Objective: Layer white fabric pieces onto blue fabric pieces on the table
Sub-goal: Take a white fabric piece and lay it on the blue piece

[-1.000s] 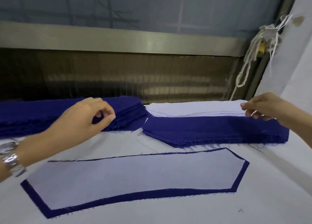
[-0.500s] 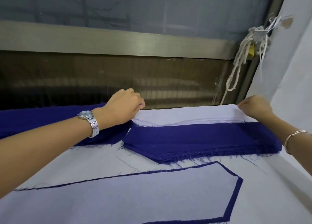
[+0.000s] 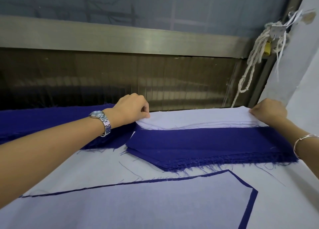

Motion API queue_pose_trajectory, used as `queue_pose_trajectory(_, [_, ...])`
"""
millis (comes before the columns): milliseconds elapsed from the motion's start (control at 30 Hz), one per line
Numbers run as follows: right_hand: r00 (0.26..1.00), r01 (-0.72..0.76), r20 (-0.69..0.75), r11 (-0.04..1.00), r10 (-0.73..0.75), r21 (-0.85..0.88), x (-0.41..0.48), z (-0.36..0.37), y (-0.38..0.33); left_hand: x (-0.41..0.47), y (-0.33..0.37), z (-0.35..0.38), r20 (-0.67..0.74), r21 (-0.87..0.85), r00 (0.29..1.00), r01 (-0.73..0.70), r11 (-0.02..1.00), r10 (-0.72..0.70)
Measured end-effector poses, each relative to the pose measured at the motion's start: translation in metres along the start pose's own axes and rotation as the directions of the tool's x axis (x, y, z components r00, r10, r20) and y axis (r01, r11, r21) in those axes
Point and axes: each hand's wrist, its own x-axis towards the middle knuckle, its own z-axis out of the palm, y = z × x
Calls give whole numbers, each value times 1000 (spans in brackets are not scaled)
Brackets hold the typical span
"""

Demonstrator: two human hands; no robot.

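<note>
A stack of white fabric pieces lies at the back of the table, partly on a stack of blue fabric pieces. My left hand pinches the left corner of the top white piece. My right hand pinches its right corner, and that end is slightly lifted off the stack. Near me lies a blue piece with a white piece laid on it, only a blue border showing. A second blue stack sits at the left under my left forearm.
The table is covered with white cloth strewn with loose blue threads. A metal rail and dark glass panel run along the back. A knotted white rope hangs at the back right beside a white wall.
My left hand moved from the left blue stack to the left corner of the white stack. Both hands now pinch the top white piece. The view shifted closer.
</note>
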Motion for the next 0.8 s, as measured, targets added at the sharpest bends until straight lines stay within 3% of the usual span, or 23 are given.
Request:
queue_pose_trajectory(233, [985, 162, -66, 986, -159, 46, -2, 0, 1, 8, -6, -4, 105, -65, 994, 39, 997, -32])
queue_pose_trajectory(433, [985, 163, -104, 927, -135, 337, 2, 2, 12, 10, -11, 0, 95, -110, 993, 81, 991, -71])
queue_pose_trajectory(800, [988, 150, -86, 890, -125, 430, 5, 0, 27, 14, -19, 5, 189, -149, 975, 146, 978, -117])
